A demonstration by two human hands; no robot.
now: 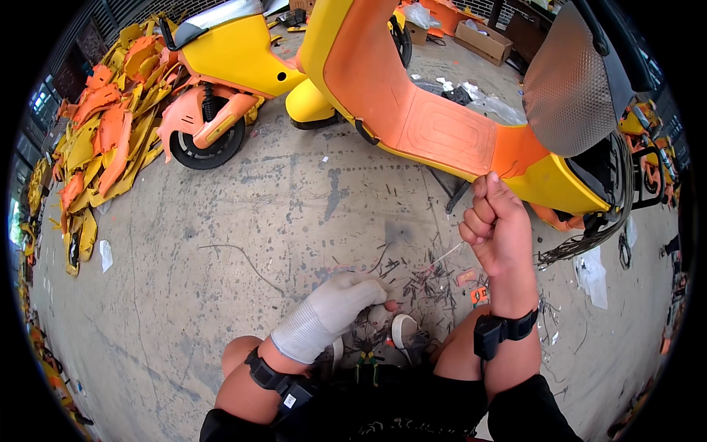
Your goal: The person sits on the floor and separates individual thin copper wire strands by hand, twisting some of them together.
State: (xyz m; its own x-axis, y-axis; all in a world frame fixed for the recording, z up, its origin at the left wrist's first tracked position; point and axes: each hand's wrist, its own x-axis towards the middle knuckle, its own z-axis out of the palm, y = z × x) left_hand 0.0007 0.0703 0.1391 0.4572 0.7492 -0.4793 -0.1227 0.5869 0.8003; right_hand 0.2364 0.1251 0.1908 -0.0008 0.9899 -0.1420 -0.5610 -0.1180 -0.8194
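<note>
My left hand (331,306) wears a pale knitted glove with the thumb tip bare. Its fingers are curled closed above my shoes; what they hold, if anything, is hidden. A thin dark wire (247,258) curves across the floor side toward that glove; I cannot tell whether the two touch. My bare right hand (497,221) is raised in a closed grip just in front of the scooter's footboard edge. From its curled fingers a thin pale strand (448,255) slants down to the left. Ahead stands an orange and yellow scooter (449,132).
Dark wire scraps (434,291) litter the floor by my shoes (405,329). Pliers (366,368) with green-yellow handles lie between my feet. Cable bundles (611,236) hang at the scooter's right end. Body panels (110,132) are heaped at left; a cardboard box (482,42) stands behind.
</note>
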